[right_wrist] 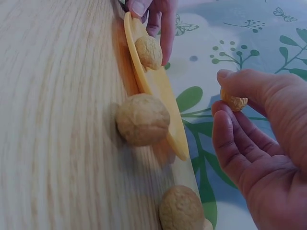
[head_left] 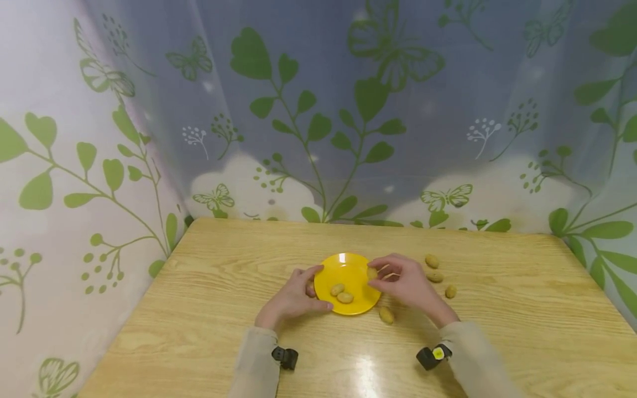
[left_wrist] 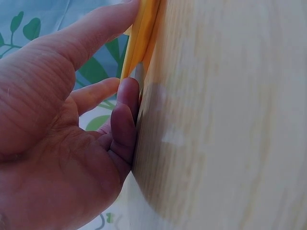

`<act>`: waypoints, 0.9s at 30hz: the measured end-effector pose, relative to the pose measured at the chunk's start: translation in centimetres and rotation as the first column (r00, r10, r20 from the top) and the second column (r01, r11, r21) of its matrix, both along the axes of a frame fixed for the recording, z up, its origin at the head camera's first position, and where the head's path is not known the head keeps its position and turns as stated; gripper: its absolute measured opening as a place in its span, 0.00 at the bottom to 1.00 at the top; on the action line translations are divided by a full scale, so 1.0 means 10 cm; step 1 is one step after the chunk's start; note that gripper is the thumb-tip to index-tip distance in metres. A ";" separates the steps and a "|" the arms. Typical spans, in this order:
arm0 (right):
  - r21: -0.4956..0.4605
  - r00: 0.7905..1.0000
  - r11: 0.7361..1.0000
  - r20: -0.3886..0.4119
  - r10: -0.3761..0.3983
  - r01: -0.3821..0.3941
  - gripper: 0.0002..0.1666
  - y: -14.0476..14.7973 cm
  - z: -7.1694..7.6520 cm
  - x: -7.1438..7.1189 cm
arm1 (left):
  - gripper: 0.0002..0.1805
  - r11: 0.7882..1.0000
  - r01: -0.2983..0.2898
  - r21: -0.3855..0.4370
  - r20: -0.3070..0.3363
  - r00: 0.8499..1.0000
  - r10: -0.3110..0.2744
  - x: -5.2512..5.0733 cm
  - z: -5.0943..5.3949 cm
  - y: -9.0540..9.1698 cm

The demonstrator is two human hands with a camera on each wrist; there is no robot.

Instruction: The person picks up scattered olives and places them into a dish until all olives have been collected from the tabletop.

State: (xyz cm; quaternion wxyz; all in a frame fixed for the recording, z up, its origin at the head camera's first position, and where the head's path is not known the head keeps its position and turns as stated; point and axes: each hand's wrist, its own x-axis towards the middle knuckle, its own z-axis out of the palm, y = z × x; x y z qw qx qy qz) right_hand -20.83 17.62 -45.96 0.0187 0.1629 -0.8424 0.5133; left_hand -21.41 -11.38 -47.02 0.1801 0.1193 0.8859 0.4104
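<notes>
A yellow plate lies on the table with two walnuts side by side in it. My left hand holds the plate's left rim, thumb at the near side and fingers farther back; in the left wrist view, the lower fingers curl against the tabletop beside the plate. Over the plate's right side, my right hand pinches a walnut between thumb and fingertips, above the rim. One loose walnut sits on the table just off the plate's near right edge.
Several more walnuts rest on the wooden table to the right of my right hand, including one at the back and one nearer. A curtain with leaf and butterfly prints hangs behind the table's far edge.
</notes>
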 end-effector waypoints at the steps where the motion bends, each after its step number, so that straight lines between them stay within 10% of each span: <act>1: -0.001 1.000 1.000 0.001 -0.001 0.001 0.19 -0.01 -0.01 0.00 | 0.52 1.000 -0.001 0.000 0.000 1.000 0.001 0.00 0.00 0.00; 27: 0.032 0.998 0.999 0.048 0.039 -0.041 0.19 -0.29 -0.07 -0.13 | 0.52 1.000 -0.007 -0.007 -0.001 1.000 0.007 0.00 -0.01 0.01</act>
